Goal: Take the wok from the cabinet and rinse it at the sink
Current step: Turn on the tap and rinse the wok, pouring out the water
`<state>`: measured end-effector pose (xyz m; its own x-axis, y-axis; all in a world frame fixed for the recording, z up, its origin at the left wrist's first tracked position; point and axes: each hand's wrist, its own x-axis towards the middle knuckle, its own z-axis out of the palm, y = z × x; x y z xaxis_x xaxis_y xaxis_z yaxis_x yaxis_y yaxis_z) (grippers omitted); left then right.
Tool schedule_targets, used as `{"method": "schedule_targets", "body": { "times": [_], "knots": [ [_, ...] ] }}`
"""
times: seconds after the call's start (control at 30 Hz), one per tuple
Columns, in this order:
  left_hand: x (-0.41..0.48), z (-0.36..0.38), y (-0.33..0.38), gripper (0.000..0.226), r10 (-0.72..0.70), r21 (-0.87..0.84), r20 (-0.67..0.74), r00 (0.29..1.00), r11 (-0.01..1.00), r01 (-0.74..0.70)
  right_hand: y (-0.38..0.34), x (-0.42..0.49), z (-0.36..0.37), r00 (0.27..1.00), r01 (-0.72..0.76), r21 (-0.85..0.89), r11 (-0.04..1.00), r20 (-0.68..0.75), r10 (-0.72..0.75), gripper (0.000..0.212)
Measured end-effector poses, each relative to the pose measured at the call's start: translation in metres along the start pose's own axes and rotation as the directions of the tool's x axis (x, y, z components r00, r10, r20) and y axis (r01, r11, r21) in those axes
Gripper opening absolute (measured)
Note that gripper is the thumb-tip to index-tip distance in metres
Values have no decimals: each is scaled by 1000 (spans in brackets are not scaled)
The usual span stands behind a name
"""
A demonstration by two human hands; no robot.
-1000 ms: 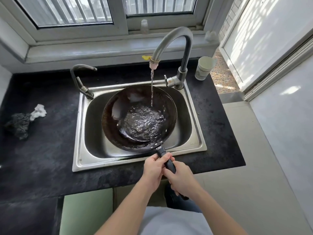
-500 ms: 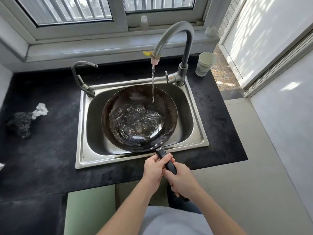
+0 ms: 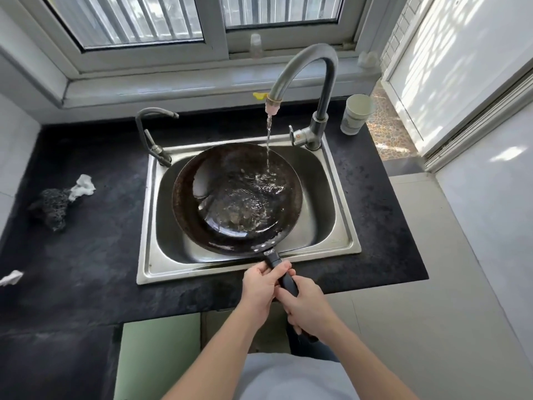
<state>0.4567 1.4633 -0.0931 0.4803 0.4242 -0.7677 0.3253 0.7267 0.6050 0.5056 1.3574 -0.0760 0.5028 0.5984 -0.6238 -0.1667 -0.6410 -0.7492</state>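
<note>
A dark round wok (image 3: 202, 174) sits in the steel sink (image 3: 340, 241), with water pooled in its bottom. Its black handle (image 3: 284, 277) points toward me over the sink's front rim. My left hand (image 3: 262, 287) grips the handle nearer the wok. My right hand (image 3: 307, 308) holds the handle's end just behind it. The tall grey faucet (image 3: 323, 82) runs a thin stream of water onto the wok's far right side.
A small second tap (image 3: 150, 131) stands at the sink's back left corner. A paper cup (image 3: 356, 114) sits on the black counter (image 3: 86, 255) at the back right. A dark scrubber with a white rag (image 3: 57, 206) lies left of the sink. The window sill runs behind.
The wok has tilted and shifted a little, so the pooled water has swirled and the stream now lands nearer its far right side. Both hands stay on the handle.
</note>
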Motion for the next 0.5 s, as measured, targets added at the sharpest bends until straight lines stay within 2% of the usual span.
{"method": "schedule_targets", "body": {
  "times": [0.3,0.5],
  "knots": [
    [0,4,-16,23,-51,-7,35,998,999,51,16,-10,-2,1000,-25,22,999,-14,25,20],
    [7,29,-10,25,-81,-12,70,994,997,82,18,-3,-27,998,3,-74,997,-65,-8,17]
  ]
}}
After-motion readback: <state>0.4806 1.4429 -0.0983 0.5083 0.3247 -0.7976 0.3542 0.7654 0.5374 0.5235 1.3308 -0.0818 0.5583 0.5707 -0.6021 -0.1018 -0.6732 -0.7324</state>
